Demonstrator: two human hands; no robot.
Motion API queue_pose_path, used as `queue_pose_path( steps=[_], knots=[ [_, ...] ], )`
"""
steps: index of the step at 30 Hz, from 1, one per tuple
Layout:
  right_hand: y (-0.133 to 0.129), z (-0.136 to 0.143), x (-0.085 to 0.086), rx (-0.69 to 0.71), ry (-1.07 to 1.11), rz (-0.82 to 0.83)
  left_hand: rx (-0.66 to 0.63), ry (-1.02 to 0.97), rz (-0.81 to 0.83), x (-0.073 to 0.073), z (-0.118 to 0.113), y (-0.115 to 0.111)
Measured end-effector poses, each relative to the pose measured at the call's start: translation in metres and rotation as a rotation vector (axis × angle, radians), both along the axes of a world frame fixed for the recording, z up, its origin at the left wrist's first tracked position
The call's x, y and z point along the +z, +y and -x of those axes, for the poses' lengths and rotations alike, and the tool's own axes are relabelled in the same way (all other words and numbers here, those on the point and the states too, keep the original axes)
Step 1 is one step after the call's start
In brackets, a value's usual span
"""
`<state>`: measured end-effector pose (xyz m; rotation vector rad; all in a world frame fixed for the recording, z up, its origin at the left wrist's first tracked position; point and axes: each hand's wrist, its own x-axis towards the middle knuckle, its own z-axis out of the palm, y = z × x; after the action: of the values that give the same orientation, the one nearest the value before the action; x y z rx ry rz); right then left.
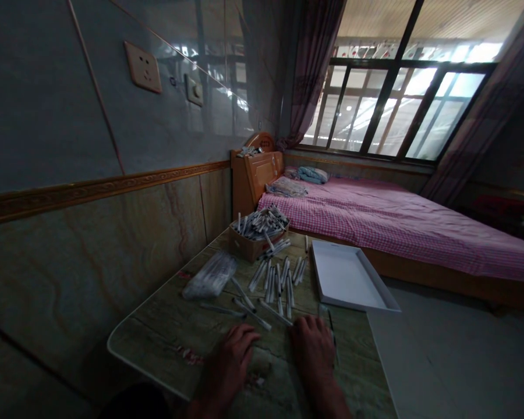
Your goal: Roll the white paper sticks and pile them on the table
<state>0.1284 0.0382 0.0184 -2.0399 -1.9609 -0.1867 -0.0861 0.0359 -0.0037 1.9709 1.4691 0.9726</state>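
My left hand rests on the table, its fingers loosely bent and apart, with nothing visible in it. My right hand lies palm down to the right, fingers slightly curled onto the tabletop, holding nothing I can see. Just beyond both hands are several loose pens, pale with dark ends. One points towards my right fingertips; whether they touch is unclear. Farther off, more pens lie roughly side by side. A clear plastic bag with unclear contents is at the left.
A cardboard box heaped with pens stands at the table's far end. A shallow white tray lies at the right, overhanging the table edge. Beyond is a bed with a pink checked cover; a tiled wall runs along the left.
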Motion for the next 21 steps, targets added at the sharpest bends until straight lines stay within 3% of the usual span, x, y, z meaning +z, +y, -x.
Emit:
queue_pose_path(
  steps=[4, 8, 11, 16, 21],
  knots=[
    [-0.014, 0.005, -0.012, -0.045, 0.153, -0.053, 0.08, -0.413, 0.164, -0.003, -0.027, 0.002],
    [-0.031, 0.027, -0.031, 0.069, 0.407, -0.021, 0.118, -1.038, 0.409, 0.002, -0.061, 0.009],
    [-0.037, 0.042, -0.039, 0.108, 0.467, -0.018, 0.139, -1.324, 0.485, 0.006, -0.077, 0.012],
    [-0.032, 0.052, -0.033, 0.064, 0.381, 0.042, 0.25, -1.376, 0.562, -0.002, -0.08, 0.014],
    [-0.029, 0.06, -0.028, 0.057, 0.331, 0.031, 0.384, -1.207, 0.414, -0.005, -0.077, 0.016]
  ],
)
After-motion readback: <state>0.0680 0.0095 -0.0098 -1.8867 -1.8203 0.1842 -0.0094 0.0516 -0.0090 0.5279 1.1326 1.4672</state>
